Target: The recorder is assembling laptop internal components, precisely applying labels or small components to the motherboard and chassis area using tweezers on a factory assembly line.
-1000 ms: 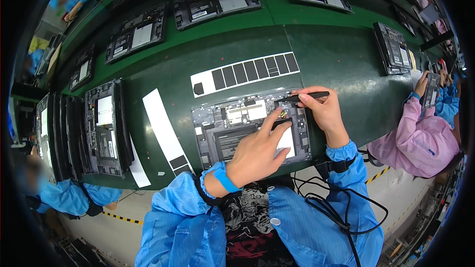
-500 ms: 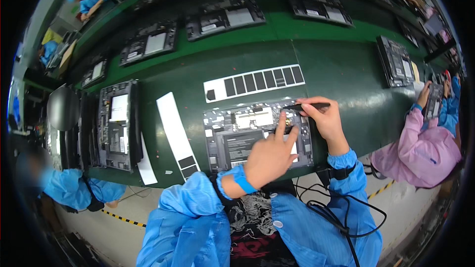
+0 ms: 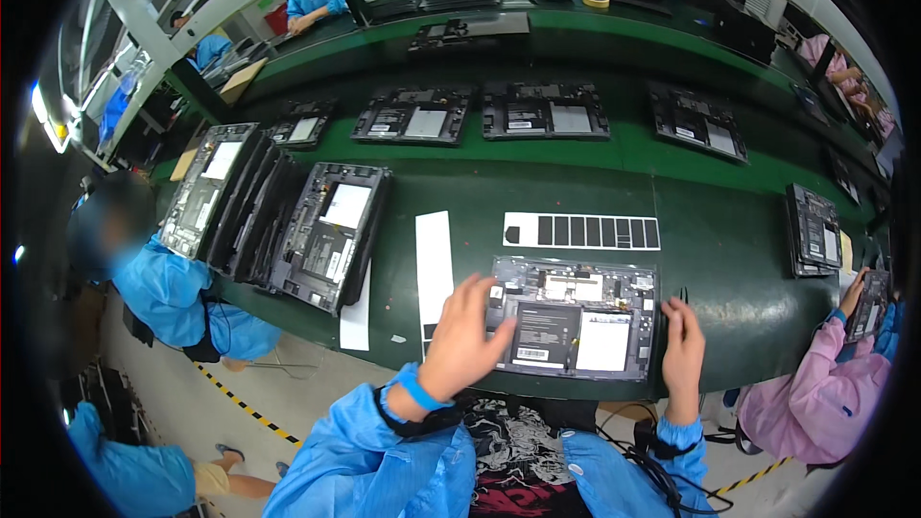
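Note:
In front of me an opened tablet-like device (image 3: 547,338) lies flat on the green table, its battery, boards and a white panel exposed. My left hand (image 3: 460,341) is over the device's left edge, fingers stretched and thumb apart, with nothing in it. Just beyond the right edge, my right hand (image 3: 683,355) has its fingers drawn together around black tweezers (image 3: 683,295), whose tips stick up past the fingers. Beyond the device lies a white strip with black stickers (image 3: 581,231). A second white strip (image 3: 435,264) lies to its left, partly behind my left hand.
Stacked opened devices (image 3: 331,235) stand on the left, with another stack (image 3: 814,230) at the far right. Several more lie on a bright green belt (image 3: 614,155) across the back. Co-workers in blue and a person in a pink sleeve (image 3: 815,403) sit around the table.
My left hand has moved off the device's middle to its left edge. My right hand has drawn back from the board to the right side with the tweezers. The view has shifted.

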The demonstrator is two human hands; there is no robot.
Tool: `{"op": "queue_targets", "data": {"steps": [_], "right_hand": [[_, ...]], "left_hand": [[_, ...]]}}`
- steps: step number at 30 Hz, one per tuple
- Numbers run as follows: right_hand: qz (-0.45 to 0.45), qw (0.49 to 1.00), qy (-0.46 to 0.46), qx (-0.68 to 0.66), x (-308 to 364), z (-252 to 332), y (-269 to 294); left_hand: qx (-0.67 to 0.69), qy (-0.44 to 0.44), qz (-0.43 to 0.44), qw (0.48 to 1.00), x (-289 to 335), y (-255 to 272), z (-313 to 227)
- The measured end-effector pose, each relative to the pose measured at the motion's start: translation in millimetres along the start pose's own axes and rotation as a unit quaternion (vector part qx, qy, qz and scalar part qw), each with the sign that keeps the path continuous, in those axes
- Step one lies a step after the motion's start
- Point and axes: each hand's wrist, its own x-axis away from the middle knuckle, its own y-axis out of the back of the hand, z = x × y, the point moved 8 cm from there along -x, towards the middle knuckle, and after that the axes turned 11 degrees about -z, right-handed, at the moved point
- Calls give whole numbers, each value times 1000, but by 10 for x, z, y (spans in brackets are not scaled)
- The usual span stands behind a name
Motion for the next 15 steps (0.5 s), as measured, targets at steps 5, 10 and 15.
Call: {"op": "queue_targets", "data": {"steps": [5,10,15], "right_hand": [[81,992,-4,96,312,76,-295],[-100,901,-115,-406,27,-59,-20],[-160,850,-133,-483,-162,-102,180]], "left_hand": [[255,238,171,921,398,-301,393],[461,168,154,858,-393,-271,172],[445,397,-93,798,-2091,-434,1589]]}}
